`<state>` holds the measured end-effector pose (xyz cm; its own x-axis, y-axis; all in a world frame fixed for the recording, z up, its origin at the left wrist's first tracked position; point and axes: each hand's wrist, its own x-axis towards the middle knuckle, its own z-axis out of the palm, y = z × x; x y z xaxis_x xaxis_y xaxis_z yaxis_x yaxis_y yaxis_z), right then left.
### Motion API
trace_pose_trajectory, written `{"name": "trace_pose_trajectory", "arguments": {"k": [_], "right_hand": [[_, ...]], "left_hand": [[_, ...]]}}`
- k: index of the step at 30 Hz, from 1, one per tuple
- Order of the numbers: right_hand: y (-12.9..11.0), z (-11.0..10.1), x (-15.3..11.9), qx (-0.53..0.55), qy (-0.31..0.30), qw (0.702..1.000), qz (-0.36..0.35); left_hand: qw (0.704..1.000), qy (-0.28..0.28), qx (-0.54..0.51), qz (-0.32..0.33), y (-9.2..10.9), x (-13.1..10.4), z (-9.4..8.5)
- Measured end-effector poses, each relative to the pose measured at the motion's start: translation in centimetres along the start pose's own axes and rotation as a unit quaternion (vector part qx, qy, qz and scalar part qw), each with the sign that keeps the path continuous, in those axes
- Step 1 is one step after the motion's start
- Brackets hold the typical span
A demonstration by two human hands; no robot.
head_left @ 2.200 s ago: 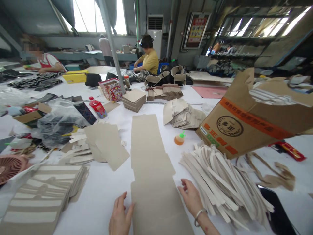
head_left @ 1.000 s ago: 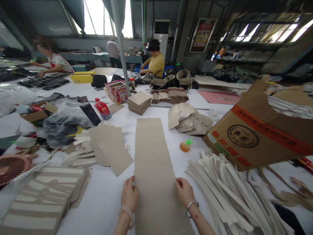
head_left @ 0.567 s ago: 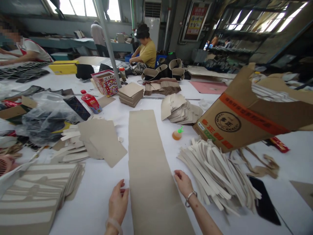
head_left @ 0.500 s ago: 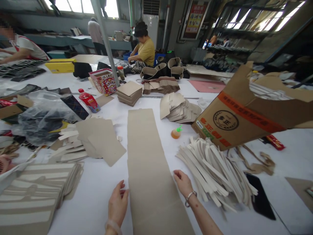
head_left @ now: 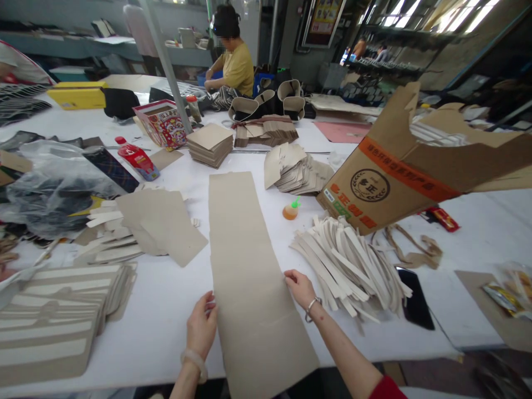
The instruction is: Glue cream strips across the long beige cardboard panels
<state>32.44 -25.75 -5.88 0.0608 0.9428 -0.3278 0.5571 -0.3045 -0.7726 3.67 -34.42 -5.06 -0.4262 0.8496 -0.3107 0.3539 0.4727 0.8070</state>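
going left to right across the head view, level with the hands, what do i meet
Stack of striped beige pieces, left hand, long beige sheet, right hand, heap of pale strips, flat black device.

A white tabletop (head_left: 164, 310) spreads across the frame — a grey pole (head_left: 167, 66) slants at upper left, and a blue-grey workbench (head_left: 78, 50) runs behind. Right of top centre hangs a framed poster (head_left: 325, 18); bright windows (head_left: 482, 15) glare at upper right.

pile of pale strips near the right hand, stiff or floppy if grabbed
The pale strips would likely flop, since many lie curved. Each is probably light, being narrow and thin. A grab may drag neighbours along, as they overlap and cross loosely.
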Motion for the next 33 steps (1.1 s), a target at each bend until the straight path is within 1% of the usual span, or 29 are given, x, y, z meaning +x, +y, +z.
{"name": "trace_pose_trajectory", "arguments": {"k": [4, 7, 9, 12, 15, 18, 20, 22, 26, 29, 33], "right_hand": [[0.8, -0.8, -1.1, 0.009, 0.011, 1.000, 0.013], [1.9, -1.9, -3.1, 0.017, 0.017, 0.999, 0.033], [2.5, -2.7, -4.9, 0.023, 0.020, 0.999, 0.040], [3.1, -3.6, -7.7, 0.008, 0.025, 0.999, 0.028], [3.1, -4.0, -10.3, -0.048, 0.006, 0.999, -0.014], [2.8, -3.7, -12.2, -0.104, -0.036, 0.990, -0.089], [2.9, -3.2, -13.0, -0.131, -0.056, 0.981, -0.132], [3.1, -2.8, -13.4, -0.162, -0.068, 0.972, -0.158], [3.9, -2.3, -13.4, -0.207, -0.082, 0.958, -0.184], [4.2, -2.3, -13.5, -0.210, -0.077, 0.955, -0.192], [4.2, -2.6, -14.2, -0.189, -0.067, 0.963, -0.181]], "left_hand": [[1.000, 0.000, 0.026, -0.006, -1.1, -1.2, -0.7], [0.998, -0.014, 0.051, -0.017, -2.1, -3.4, -1.3], [0.998, -0.018, 0.063, -0.010, -2.4, -5.2, -1.7], [0.994, -0.034, 0.093, 0.039, -2.0, -7.8, -1.7], [0.980, -0.065, 0.138, 0.125, -1.6, -9.4, -1.4], [0.958, -0.104, 0.181, 0.199, -1.6, -9.8, -1.0], [0.941, -0.132, 0.206, 0.233, -1.6, -9.7, -0.9], [0.928, -0.152, 0.226, 0.255, -1.4, -9.5, -0.8], [0.913, -0.167, 0.254, 0.272, -1.0, -9.3, -0.7], [0.905, -0.171, 0.267, 0.283, -1.0, -9.2, -0.9], [0.901, -0.162, 0.261, 0.307, -2.1, -9.0, -1.1]]}}
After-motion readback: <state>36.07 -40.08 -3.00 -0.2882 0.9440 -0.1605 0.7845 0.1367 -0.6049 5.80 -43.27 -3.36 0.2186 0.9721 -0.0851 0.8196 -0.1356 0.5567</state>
